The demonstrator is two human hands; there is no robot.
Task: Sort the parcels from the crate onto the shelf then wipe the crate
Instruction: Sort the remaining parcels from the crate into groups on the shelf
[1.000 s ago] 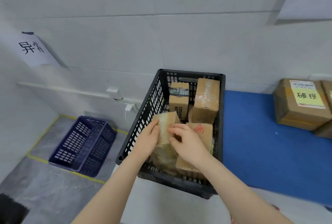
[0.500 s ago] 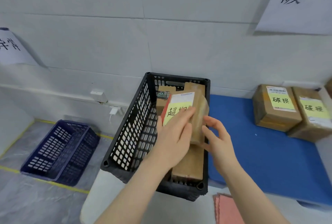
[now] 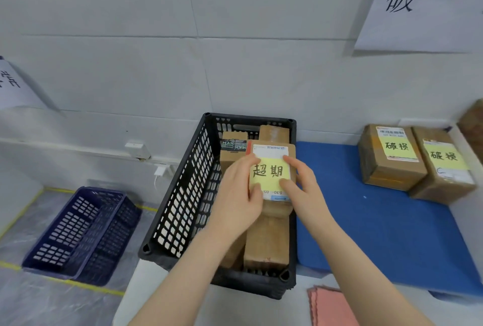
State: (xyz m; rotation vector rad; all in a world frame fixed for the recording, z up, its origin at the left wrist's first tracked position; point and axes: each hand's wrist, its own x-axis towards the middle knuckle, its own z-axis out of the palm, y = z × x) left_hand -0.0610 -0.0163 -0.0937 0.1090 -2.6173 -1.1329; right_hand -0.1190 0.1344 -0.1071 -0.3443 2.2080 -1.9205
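A black slatted crate (image 3: 183, 195) stands in the middle with several brown cardboard parcels inside. Above it I hold one brown parcel (image 3: 277, 208) with a white label and a yellow note facing me. My left hand (image 3: 239, 195) grips its left side, thumb on the note. My right hand (image 3: 304, 190) grips its right side, fingers on the note's edge. Below lies a long brown parcel (image 3: 266, 244); at the crate's far end stand a parcel with a black band (image 3: 233, 148) and a plain one (image 3: 274, 131).
Right of the crate is a blue mat (image 3: 379, 234) carrying two brown parcels with yellow notes (image 3: 392, 156) (image 3: 444, 166). A pink cloth (image 3: 332, 307) lies at the near edge. A dark blue basket (image 3: 81, 231) sits on the floor at left. Paper signs hang on the white wall.
I lifted a parcel out of the crate and turned it so its yellow note faces me. My right hand, apart from it half a second ago, now holds its right side.
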